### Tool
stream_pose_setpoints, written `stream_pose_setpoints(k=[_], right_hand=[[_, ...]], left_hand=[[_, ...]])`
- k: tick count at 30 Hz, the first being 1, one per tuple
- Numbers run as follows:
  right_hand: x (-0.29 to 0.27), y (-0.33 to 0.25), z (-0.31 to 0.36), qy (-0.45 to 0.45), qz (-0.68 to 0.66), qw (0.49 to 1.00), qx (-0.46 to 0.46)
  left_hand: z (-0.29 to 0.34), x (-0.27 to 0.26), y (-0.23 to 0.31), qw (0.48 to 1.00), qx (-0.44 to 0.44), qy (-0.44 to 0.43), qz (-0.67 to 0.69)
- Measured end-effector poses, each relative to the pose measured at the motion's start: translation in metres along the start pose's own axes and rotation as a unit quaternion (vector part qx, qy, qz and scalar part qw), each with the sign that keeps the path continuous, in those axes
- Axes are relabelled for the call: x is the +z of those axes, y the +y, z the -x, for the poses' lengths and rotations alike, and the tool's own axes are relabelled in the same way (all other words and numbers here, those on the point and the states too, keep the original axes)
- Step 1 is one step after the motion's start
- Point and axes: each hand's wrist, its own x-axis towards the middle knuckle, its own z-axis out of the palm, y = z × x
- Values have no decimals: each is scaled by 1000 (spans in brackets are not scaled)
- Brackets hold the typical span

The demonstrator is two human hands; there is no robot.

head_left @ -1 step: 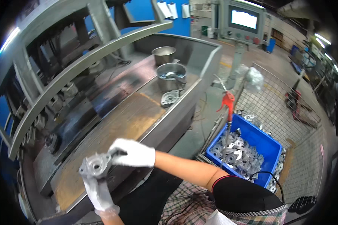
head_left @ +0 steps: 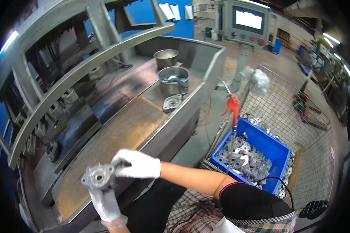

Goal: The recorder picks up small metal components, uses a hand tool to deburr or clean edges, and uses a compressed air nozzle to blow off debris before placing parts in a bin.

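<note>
A grey metal casting (head_left: 93,179), with a round hub, a centre hole and small holed ears, is held between my white-gloved hands above the near end of the bench. My left hand (head_left: 105,206) grips it from below; the casting hides most of those fingers. Against its right side, my right hand (head_left: 139,164) is closed, with thumb and fingertips at the ear. Whether those fingertips grip anything besides the casting is hidden. Beneath the part lies the worn brown board (head_left: 122,126) of the bench.
Two metal pots (head_left: 174,82) and another casting (head_left: 172,103) stand toward the bench's far end. A metal frame (head_left: 72,81) arches over the left. At right, a blue bin (head_left: 274,151) of castings sits in a wire cage (head_left: 295,116), beside a red air gun (head_left: 232,103).
The casting is tilted slightly differently in my hands. My right hand sits a little lower in the picture, still at the casting's right side. The surroundings have shifted slightly left.
</note>
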Motion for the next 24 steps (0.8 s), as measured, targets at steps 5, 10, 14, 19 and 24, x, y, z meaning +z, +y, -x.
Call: stream_pose_setpoints(k=[5,10,14,19,24], right_hand=[[-1,1,60,1,33,999,33],[-96,-9,110,184,471,863,-12],[-188,5,162,434,640,632,48],[-260,55,224,556,500,612,257],[-280,61,244,499,162,828,196]], left_hand=[[40,19,-33,990,-84,14,114],[76,7,-48,913,-271,95,290],[103,-52,-81,862,-318,184,350],[109,-145,-125,900,-329,86,272],[115,-168,-152,904,-304,148,263]])
